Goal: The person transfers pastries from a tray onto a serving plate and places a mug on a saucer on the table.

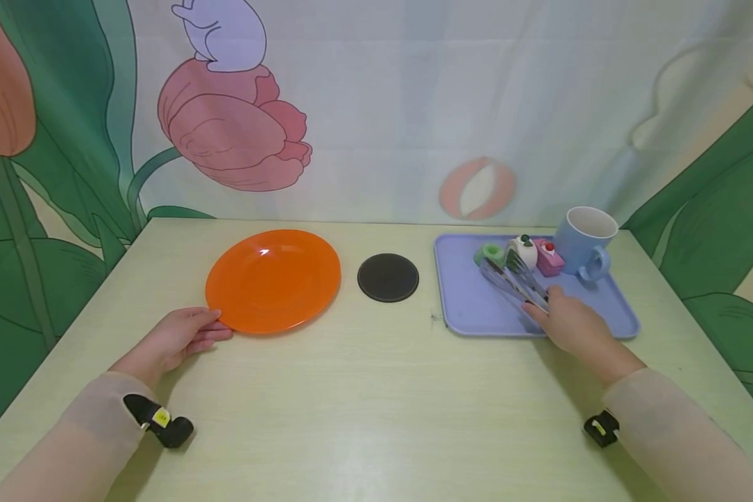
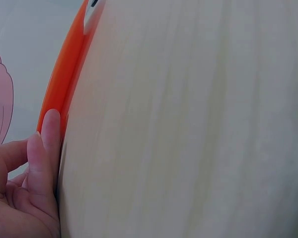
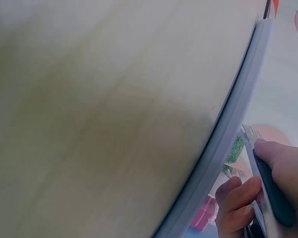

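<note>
At the left, an orange plate lies on the table, and my left hand pinches its near-left rim. The left wrist view shows my fingers at the edge of the plate. My right hand grips cutlery over the blue-purple tray. One piece is a fork with tines; a second metal piece lies alongside it. A dark green handle shows against the right palm. Beyond the cutlery tips sit a green ring-shaped piece, a white toy cake and a pink toy cake.
A light blue mug stands upright at the tray's back right, handle toward the front. Between plate and tray lies a round black coaster. Behind the pale table hangs a curtain printed with flowers.
</note>
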`<state>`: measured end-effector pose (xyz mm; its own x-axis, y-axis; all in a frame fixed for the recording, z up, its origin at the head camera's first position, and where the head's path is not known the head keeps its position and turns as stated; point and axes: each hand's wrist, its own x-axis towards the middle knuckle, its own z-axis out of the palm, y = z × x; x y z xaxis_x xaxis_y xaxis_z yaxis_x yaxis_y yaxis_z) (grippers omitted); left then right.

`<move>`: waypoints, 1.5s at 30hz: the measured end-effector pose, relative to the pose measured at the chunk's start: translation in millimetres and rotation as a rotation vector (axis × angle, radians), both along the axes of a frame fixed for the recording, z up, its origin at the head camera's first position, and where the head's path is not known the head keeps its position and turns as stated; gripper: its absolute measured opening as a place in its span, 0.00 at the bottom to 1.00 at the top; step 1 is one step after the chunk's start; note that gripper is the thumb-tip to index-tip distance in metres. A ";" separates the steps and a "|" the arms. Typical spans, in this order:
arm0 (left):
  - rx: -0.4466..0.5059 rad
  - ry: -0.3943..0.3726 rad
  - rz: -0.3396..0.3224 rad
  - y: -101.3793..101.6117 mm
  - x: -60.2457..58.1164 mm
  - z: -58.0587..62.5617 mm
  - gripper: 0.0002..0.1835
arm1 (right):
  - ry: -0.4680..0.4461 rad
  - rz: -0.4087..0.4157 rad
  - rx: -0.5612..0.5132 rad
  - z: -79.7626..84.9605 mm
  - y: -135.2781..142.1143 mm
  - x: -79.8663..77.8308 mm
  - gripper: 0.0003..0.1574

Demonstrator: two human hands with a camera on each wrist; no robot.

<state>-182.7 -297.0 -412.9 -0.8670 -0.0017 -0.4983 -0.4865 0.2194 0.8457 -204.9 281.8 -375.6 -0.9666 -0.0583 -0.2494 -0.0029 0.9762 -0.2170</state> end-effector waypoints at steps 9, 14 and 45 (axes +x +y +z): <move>0.005 0.001 -0.003 1.3 0.4 0.5 0.31 | -0.012 -0.007 0.002 -0.7 0.6 -3.1 0.56; 0.006 -0.002 0.001 1.5 0.3 1.0 0.31 | -0.022 0.002 0.006 -0.1 -1.3 -4.1 0.55; 0.027 -0.009 0.002 1.5 1.3 3.6 0.30 | -0.111 0.026 0.019 0.7 -8.3 -18.2 0.48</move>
<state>-181.4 -295.5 -409.3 -0.8623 0.0099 -0.5064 -0.4950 0.1951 0.8467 -223.0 273.5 -374.9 -0.9314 -0.0775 -0.3557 -0.0056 0.9800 -0.1989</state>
